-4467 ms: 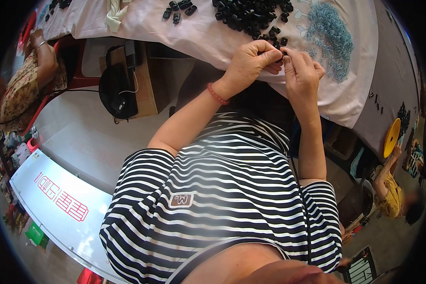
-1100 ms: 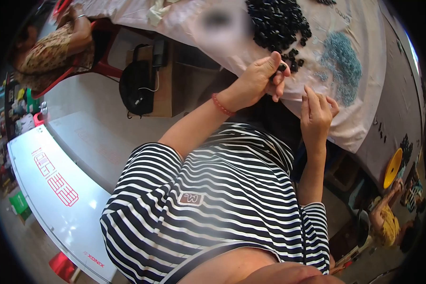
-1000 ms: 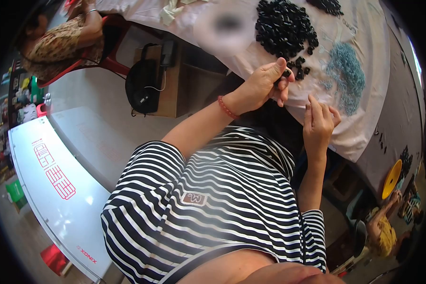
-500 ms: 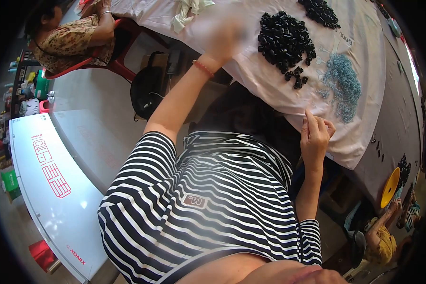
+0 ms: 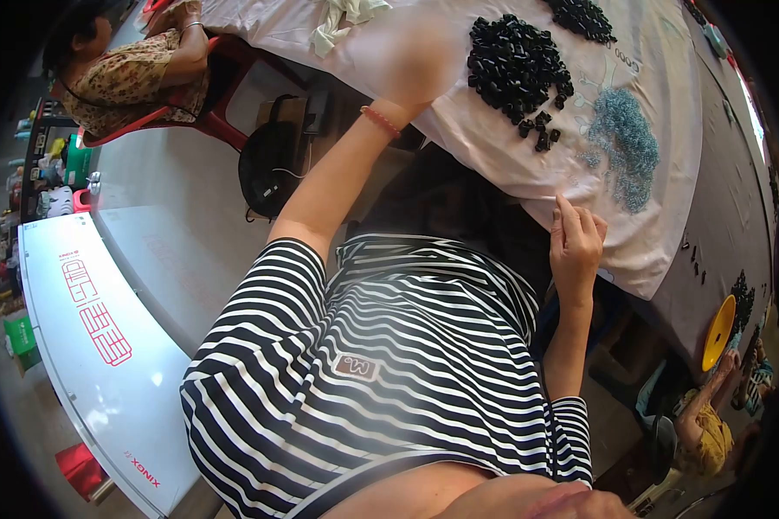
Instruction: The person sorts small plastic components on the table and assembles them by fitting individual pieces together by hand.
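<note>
My left hand (image 5: 420, 69), with a red bead bracelet on the wrist, reaches over the pink cloth (image 5: 485, 156). A blur hides its fingers and whatever they may hold. To its right lies a heap of small black pieces (image 5: 515, 69), with several loose ones (image 5: 543, 138) below. My right hand (image 5: 577, 246) is at the cloth's near edge, index finger and thumb pinched together; anything between them is too small to make out. Above it spreads a pile of small blue-grey pieces (image 5: 627, 151).
A second black heap (image 5: 582, 19) sits at the top, and a whitish cloth (image 5: 342, 22) lies further left. A person (image 5: 143, 73) sits on a red chair at the upper left. At right are a yellow dish (image 5: 719, 333) and another person (image 5: 710, 428).
From holding a black piece near the heap, my left hand has moved left into the blurred area. My right hand, earlier beside the left one, has lowered to the cloth's edge. The view has shifted.
</note>
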A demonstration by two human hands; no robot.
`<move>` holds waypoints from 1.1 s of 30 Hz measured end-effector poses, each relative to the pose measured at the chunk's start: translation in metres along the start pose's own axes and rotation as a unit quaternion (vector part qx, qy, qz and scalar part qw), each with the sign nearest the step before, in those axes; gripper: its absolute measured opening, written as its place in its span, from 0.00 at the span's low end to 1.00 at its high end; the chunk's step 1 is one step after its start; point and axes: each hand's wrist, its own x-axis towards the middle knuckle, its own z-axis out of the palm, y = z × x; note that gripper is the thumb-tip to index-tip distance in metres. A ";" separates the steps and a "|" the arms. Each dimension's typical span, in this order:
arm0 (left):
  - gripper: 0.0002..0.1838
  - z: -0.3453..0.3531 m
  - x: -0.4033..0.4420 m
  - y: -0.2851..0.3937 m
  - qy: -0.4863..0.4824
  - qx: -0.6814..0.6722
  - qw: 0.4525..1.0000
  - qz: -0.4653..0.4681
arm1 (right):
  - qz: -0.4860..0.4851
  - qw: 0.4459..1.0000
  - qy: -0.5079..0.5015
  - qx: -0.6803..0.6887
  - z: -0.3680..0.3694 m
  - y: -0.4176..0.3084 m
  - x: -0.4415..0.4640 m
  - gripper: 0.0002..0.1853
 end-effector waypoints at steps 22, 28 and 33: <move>0.43 0.101 0.021 0.053 -0.148 -0.057 0.972 -0.172 | -0.009 1.000 0.004 0.019 -0.002 -0.003 -0.009 0.16; 0.42 0.106 0.024 0.043 -0.141 -0.058 0.977 -0.150 | -0.003 1.000 0.001 0.023 -0.004 -0.008 -0.010 0.15; 0.36 0.097 0.023 0.028 -0.079 -0.172 0.971 -0.145 | -0.001 1.000 0.005 0.019 -0.005 -0.007 -0.014 0.15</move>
